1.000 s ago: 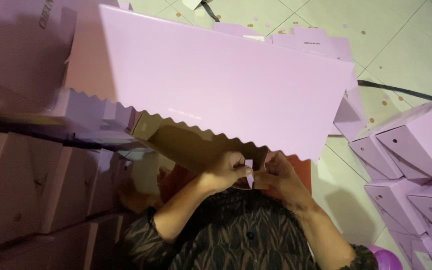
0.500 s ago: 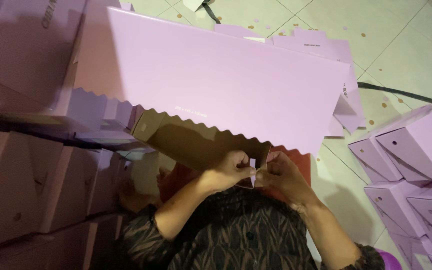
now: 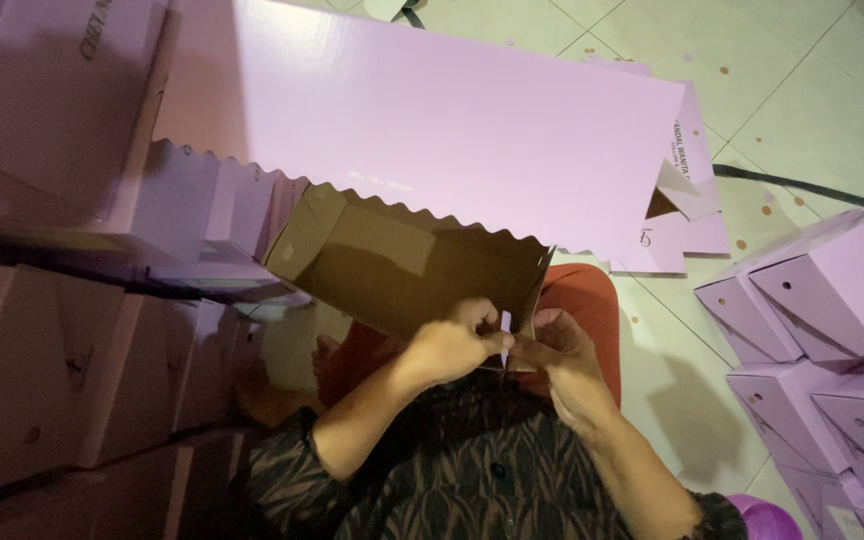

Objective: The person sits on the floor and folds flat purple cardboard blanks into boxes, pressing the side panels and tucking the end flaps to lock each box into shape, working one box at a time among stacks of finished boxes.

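Two bare hands, left hand (image 3: 457,345) and right hand (image 3: 552,345), worked one lilac cardboard box with a scalloped flap (image 3: 432,130). Folded lilac cardboard boxes on the right (image 3: 832,290) numbered maybe six, edges cut off.

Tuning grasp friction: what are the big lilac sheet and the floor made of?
Lilac box blank: looks like corrugated cardboard, matte lilac outside, raw brown inside, with a die-cut wavy edge. Both hands, left hand and right hand, pinch its corner. Floor: pale tiles, probably glazed ceramic, with visible grout lines.

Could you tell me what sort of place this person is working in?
Probably an informal box-folding workspace on a tiled floor. Both hands, left hand and right hand, pinch a small tab at a large lilac cardboard sheet, with folded lilac boxes heaped to the right and stacked cartons to the left.
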